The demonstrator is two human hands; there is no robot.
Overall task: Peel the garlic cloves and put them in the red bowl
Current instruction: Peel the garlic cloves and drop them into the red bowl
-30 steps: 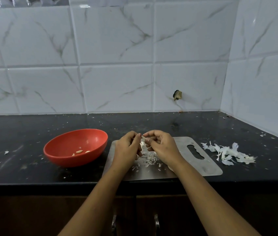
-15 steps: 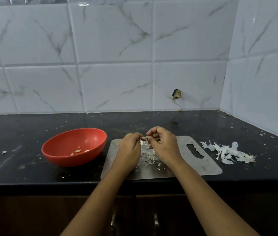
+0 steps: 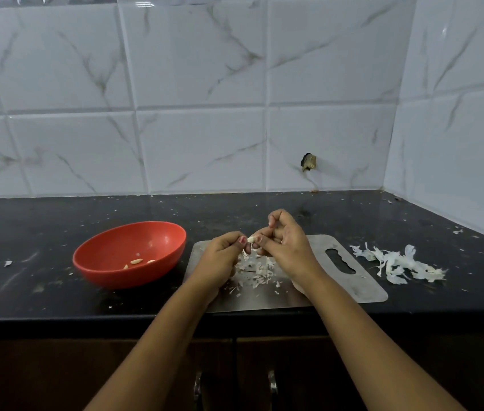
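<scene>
Head view: a white marble-veined tiled wall (image 3: pixel 205 69) rises behind a long black speckled stone countertop (image 3: pixel 57 221). On that counter lies a flat rectangular steel cutting board (image 3: pixel 353 280) with a slotted handle hole. Just left of the board sits a round red plastic bowl (image 3: pixel 122 277). Right of the board, a loose heap of white papery garlic skins (image 3: pixel 397 264) lies on the counter. Smaller white peel scraps (image 3: pixel 257 272) are scattered on the board's middle. Above these scraps the left hand (image 3: pixel 220 259) and right hand (image 3: pixel 286 247) meet, fingers curled, both pinching one small pale garlic clove (image 3: pixel 251 239) between their fingertips. A few peeled cream-coloured cloves (image 3: pixel 136 261) rest inside the bowl.
</scene>
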